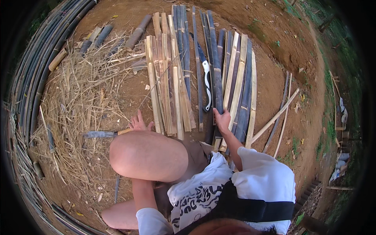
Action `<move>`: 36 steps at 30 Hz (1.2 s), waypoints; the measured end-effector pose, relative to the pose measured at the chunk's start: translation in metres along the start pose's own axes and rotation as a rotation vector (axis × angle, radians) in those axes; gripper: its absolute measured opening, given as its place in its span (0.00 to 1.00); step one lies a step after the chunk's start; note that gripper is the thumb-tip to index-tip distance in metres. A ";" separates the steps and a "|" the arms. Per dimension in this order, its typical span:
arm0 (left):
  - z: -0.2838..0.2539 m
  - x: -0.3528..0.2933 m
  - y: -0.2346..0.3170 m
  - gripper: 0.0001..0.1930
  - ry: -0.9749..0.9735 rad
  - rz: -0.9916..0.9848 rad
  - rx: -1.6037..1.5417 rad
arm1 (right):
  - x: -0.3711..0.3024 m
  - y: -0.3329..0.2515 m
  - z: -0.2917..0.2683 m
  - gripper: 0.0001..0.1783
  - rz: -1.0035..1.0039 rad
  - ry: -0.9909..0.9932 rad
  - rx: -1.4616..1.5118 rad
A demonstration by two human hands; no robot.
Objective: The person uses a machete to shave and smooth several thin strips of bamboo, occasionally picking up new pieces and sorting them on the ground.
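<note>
My right hand (pixel 222 120) is closed around the lower part of a dark split bamboo strip (pixel 216 78), in the right-hand bundle of strips. Just left of that strip lies a folding saw (pixel 206 84) with a white and black handle and a dark blade pointing away. My left hand (pixel 140 122) is low over the ground beyond my bent knee, fingers spread apart. Beside it lies a knife (pixel 101 134) with a long blade and a wooden handle; the knee hides part of the hand. Pale split bamboo strips (pixel 159 82) lie side by side between my hands.
Dried bamboo shavings (pixel 84 86) cover the ground at left. Long dark bamboo poles (pixel 39 66) curve along the left edge. A short bamboo piece (pixel 139 31) lies at the far side. Thin sticks (pixel 276 115) lie at right, before a grassy edge (pixel 328 78).
</note>
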State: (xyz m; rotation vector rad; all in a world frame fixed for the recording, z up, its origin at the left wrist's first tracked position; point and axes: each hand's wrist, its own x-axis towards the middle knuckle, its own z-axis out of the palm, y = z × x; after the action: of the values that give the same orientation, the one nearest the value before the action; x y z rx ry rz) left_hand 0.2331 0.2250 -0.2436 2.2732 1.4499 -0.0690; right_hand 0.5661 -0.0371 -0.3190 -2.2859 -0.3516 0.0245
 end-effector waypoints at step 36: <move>-0.217 -0.034 -0.080 0.11 0.543 0.079 -0.498 | 0.022 -0.081 0.027 0.13 -0.326 -0.617 0.075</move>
State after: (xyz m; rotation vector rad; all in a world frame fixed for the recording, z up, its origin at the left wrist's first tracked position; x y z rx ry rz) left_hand 0.1065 0.3083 -0.0656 1.9951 1.4078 0.8934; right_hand 0.5636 0.0402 -0.2761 -2.0764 -1.0162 0.5730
